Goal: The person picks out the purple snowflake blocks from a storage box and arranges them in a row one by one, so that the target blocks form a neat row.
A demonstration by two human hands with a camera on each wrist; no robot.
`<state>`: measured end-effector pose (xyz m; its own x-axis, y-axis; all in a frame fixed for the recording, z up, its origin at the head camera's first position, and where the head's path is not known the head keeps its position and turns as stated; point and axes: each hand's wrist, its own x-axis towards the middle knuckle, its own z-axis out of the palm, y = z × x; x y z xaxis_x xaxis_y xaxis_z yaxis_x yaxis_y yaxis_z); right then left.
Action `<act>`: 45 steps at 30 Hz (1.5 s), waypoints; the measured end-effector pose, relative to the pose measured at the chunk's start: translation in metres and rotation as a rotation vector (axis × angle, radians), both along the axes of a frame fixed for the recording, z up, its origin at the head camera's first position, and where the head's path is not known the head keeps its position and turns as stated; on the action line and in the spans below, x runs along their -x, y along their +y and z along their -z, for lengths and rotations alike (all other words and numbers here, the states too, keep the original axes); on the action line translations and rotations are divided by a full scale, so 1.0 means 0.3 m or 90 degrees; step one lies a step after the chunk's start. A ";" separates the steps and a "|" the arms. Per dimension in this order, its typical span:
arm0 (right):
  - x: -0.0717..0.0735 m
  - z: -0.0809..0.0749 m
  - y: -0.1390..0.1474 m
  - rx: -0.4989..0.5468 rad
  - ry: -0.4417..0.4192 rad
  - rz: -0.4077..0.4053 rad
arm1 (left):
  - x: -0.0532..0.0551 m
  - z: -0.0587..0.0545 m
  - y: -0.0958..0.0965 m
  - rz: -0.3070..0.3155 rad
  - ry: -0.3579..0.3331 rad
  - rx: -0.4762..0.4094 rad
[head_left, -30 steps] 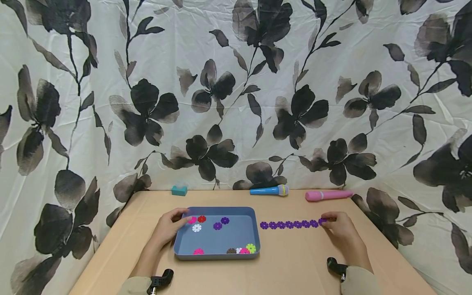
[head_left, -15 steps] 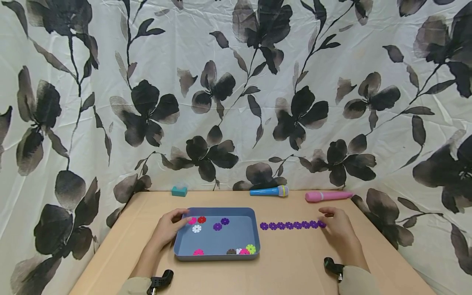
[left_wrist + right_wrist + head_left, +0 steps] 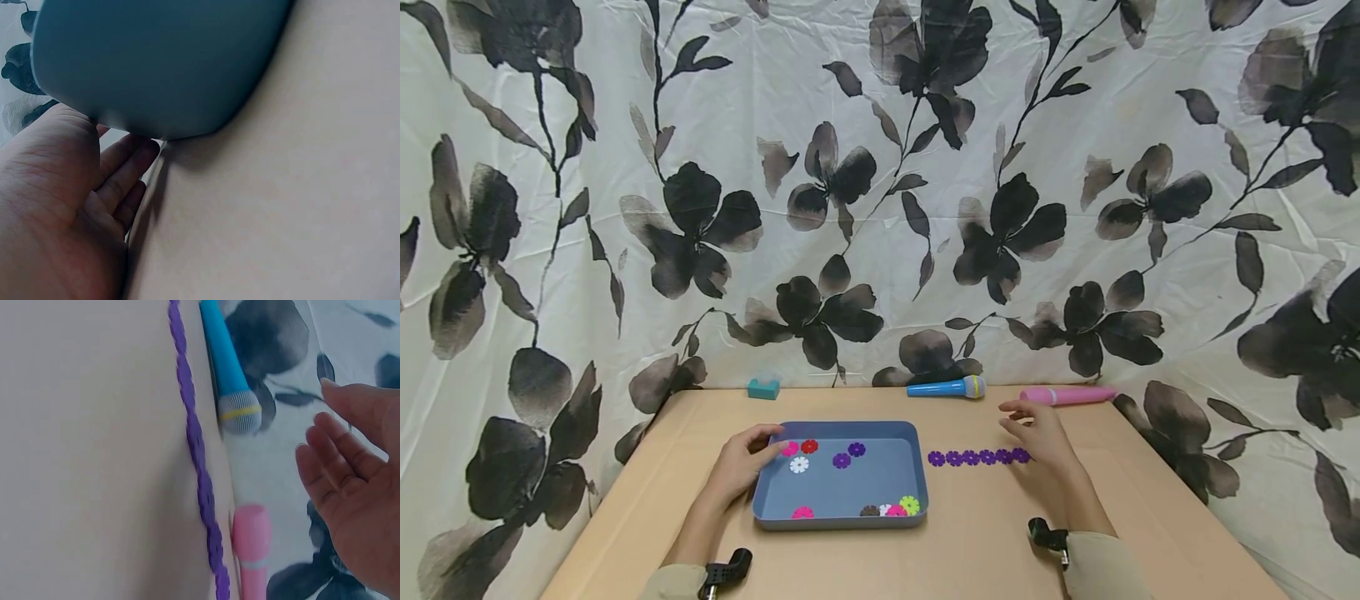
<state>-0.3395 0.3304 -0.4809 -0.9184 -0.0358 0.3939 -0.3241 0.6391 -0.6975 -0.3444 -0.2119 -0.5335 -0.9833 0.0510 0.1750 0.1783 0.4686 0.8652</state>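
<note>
My left hand [image 3: 741, 468] grips the left side of a blue-grey tray [image 3: 838, 492], the thumb over its rim. In the left wrist view the fingers [image 3: 125, 172] reach under the tray's edge. To the right of the tray lies a straight row of purple flower-shaped discs [image 3: 972, 457] on the table. My right hand [image 3: 1047, 437] hovers over the right end of that row with loosely spread fingers and nothing in them, hiding part of it. In the right wrist view the purple discs [image 3: 197, 440] run in one line, apart from the hand [image 3: 362, 487].
Inside the tray are two purple discs [image 3: 848, 455], a red one [image 3: 808, 447], a white one [image 3: 798, 465] and several others along the front wall. A blue toy microphone [image 3: 946, 388], a pink stick-like object [image 3: 1067, 396] and a teal block [image 3: 763, 389] lie along the back edge.
My right hand has let go of the last purple disc at the row's right end, then risen and moved left over the row. The left hand and tray stay put.
</note>
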 end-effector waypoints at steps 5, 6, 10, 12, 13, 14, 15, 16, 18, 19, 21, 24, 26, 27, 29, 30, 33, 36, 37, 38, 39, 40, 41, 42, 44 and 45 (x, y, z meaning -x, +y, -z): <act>0.008 -0.003 -0.068 0.009 0.001 -0.014 | -0.001 0.002 -0.002 0.001 0.001 -0.002; 0.009 -0.003 -0.082 0.010 -0.004 -0.016 | -0.001 0.002 -0.002 0.000 0.001 -0.001; 0.013 -0.004 -0.153 0.016 -0.020 -0.030 | -0.002 0.002 -0.004 -0.007 0.002 0.006; 0.015 -0.007 -0.194 0.017 -0.025 -0.037 | -0.002 0.002 -0.004 -0.005 0.002 0.003; 0.015 -0.010 -0.215 0.018 -0.028 -0.039 | -0.002 0.002 -0.004 -0.004 0.002 0.002; 0.015 -0.012 -0.237 0.016 -0.030 -0.044 | -0.002 0.003 -0.003 -0.002 0.002 0.001; 0.015 -0.015 -0.260 0.017 -0.033 -0.048 | -0.002 0.003 -0.003 -0.001 0.002 0.000; 0.016 -0.017 -0.281 0.018 -0.034 -0.055 | -0.002 0.003 -0.003 0.000 0.001 -0.001; 0.017 -0.018 -0.324 0.023 -0.041 -0.068 | -0.001 0.004 -0.003 0.000 -0.001 -0.002; 0.018 -0.019 -0.345 0.026 -0.045 -0.076 | -0.001 0.005 -0.003 0.000 -0.002 -0.002; 0.020 -0.017 -0.382 0.038 -0.049 -0.094 | 0.000 0.005 -0.003 -0.001 -0.001 -0.001; 0.026 -0.012 -0.430 0.048 -0.056 -0.115 | 0.001 0.005 -0.002 -0.001 -0.001 0.000; 0.028 -0.010 -0.458 0.053 -0.061 -0.129 | 0.002 0.005 -0.002 -0.002 -0.001 0.001; 0.029 -0.010 -0.471 0.053 -0.063 -0.138 | 0.003 0.005 -0.002 -0.002 -0.002 0.002; 0.031 -0.010 -0.498 0.056 -0.071 -0.155 | 0.004 0.005 -0.001 -0.002 -0.002 0.001; 0.032 -0.009 -0.512 0.058 -0.076 -0.164 | 0.005 0.005 0.000 -0.001 -0.002 0.001; 0.034 -0.006 -0.562 0.065 -0.101 -0.187 | 0.006 0.005 0.000 -0.002 -0.001 0.001; 0.036 0.000 -0.618 0.069 -0.110 -0.201 | 0.007 0.006 0.000 -0.003 -0.002 0.000; 0.036 0.002 -0.637 0.069 -0.107 -0.208 | 0.007 0.005 0.000 -0.003 -0.002 0.000; 0.035 0.002 -0.657 0.067 -0.103 -0.214 | 0.007 0.005 0.000 -0.003 -0.002 0.001; 0.033 0.003 -0.676 0.066 -0.099 -0.221 | 0.007 0.005 0.000 -0.003 -0.001 0.001; 0.031 0.005 -0.695 0.064 -0.095 -0.229 | 0.006 0.004 0.000 -0.003 0.000 0.000; 0.029 0.007 -0.713 0.061 -0.090 -0.238 | 0.006 0.004 -0.001 -0.003 0.001 0.000; 0.025 0.009 -0.730 0.060 -0.089 -0.245 | 0.005 0.004 -0.001 -0.002 0.002 -0.001; 0.019 0.017 -0.761 0.055 -0.095 -0.253 | 0.004 0.003 -0.001 -0.001 0.003 -0.001; 0.015 0.020 -0.775 0.051 -0.099 -0.253 | 0.003 0.003 -0.001 -0.001 0.002 -0.002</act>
